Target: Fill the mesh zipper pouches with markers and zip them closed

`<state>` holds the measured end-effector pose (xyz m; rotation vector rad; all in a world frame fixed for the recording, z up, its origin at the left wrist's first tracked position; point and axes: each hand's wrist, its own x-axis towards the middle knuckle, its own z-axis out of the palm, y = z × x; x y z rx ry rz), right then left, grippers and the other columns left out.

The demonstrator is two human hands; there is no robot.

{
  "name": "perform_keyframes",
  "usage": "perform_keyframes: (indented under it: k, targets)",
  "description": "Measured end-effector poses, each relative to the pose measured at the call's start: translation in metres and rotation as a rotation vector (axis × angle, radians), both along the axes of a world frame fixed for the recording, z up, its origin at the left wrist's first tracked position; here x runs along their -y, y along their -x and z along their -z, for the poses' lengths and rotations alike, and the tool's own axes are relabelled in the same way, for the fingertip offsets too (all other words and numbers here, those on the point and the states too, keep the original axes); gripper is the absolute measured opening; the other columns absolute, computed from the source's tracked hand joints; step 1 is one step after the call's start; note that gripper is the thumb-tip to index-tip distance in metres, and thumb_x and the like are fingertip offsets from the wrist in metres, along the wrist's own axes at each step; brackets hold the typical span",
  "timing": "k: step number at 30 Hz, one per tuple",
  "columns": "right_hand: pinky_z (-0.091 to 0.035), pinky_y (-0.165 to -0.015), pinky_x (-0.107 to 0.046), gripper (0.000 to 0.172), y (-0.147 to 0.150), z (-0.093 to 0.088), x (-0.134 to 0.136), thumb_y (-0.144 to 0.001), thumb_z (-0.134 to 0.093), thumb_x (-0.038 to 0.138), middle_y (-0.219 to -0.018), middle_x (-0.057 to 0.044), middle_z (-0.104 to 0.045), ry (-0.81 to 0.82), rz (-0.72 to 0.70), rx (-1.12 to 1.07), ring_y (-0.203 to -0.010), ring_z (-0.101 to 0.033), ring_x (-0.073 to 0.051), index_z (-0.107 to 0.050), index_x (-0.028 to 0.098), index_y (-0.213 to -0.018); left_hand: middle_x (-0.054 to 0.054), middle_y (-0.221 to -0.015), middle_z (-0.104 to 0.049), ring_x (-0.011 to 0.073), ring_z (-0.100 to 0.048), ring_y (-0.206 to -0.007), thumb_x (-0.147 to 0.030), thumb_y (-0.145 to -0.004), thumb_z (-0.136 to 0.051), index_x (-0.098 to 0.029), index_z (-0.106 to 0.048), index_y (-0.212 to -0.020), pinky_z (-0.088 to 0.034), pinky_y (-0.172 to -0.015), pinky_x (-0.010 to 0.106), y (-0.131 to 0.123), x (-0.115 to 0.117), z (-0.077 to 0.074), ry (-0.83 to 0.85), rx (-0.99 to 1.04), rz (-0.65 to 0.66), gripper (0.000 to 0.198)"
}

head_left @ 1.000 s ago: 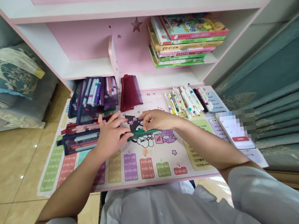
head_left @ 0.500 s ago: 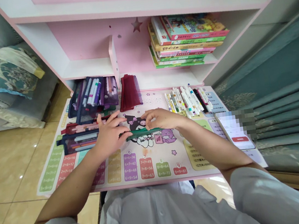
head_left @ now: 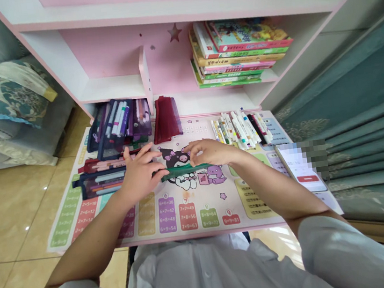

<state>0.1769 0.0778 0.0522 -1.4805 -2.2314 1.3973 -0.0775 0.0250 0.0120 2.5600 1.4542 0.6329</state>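
Note:
A narrow green mesh zip pouch (head_left: 178,171) lies across the middle of the desk mat. My left hand (head_left: 143,170) grips its left end between thumb and finger, the other fingers spread above. Along the pouch's upper edge, my right hand (head_left: 212,151) pinches with thumb and forefinger; whether a zip pull is between them is too small to tell. Beside my left hand lie a dark blue mesh pouch (head_left: 103,184) of pens and a red mesh pouch (head_left: 90,166) with pinkish pens, both partly hidden by that hand.
Filled dark blue and purple pouches (head_left: 118,120) are heaped at the back left. Dark red mesh pouches (head_left: 166,119) lie beside them. White markers (head_left: 239,128) sit at the right, near a phone (head_left: 297,168). Books (head_left: 237,57) are stacked on the shelf behind.
My right hand has shifted slightly to the right along the green pouch's upper edge. My left hand keeps its hold on the left end.

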Motion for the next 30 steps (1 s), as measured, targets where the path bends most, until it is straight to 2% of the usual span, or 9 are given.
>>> perform_keyframes:
  k: [11,23,30]
  targets:
    - [-0.037,-0.110,-0.046,0.009,-0.005,0.005,-0.002,-0.066,-0.066,0.030,-0.135,-0.003,-0.064,-0.002,-0.018,-0.007,-0.131,-0.053,-0.027,-0.073,0.025,-0.066,0.002,-0.116,-0.073,0.0346,-0.050,-0.133,-0.035,-0.088,-0.069,-0.030,-0.076,-0.076,-0.006,-0.112,0.075,0.001,0.000,0.000,0.004,0.001,0.006,0.015]
    - [-0.035,-0.112,-0.048,0.007,-0.009,-0.002,0.000,-0.066,-0.068,0.031,-0.133,-0.003,-0.065,0.019,0.006,0.012,-0.139,-0.045,-0.030,-0.070,0.024,-0.064,0.003,-0.116,-0.073,0.0354,-0.050,-0.133,-0.036,-0.089,-0.067,-0.029,-0.076,-0.076,-0.007,-0.112,0.076,0.002,0.000,0.000,-0.008,-0.013,0.011,0.018]
    - [-0.038,-0.111,-0.049,0.008,-0.013,-0.001,-0.001,-0.065,-0.068,0.032,-0.134,-0.004,-0.064,0.026,-0.003,0.014,-0.138,-0.045,-0.032,-0.071,0.025,-0.064,0.002,-0.116,-0.073,0.0348,-0.050,-0.133,-0.036,-0.089,-0.068,-0.029,-0.076,-0.076,-0.006,-0.112,0.075,0.002,0.001,-0.001,0.007,-0.023,0.002,0.016]
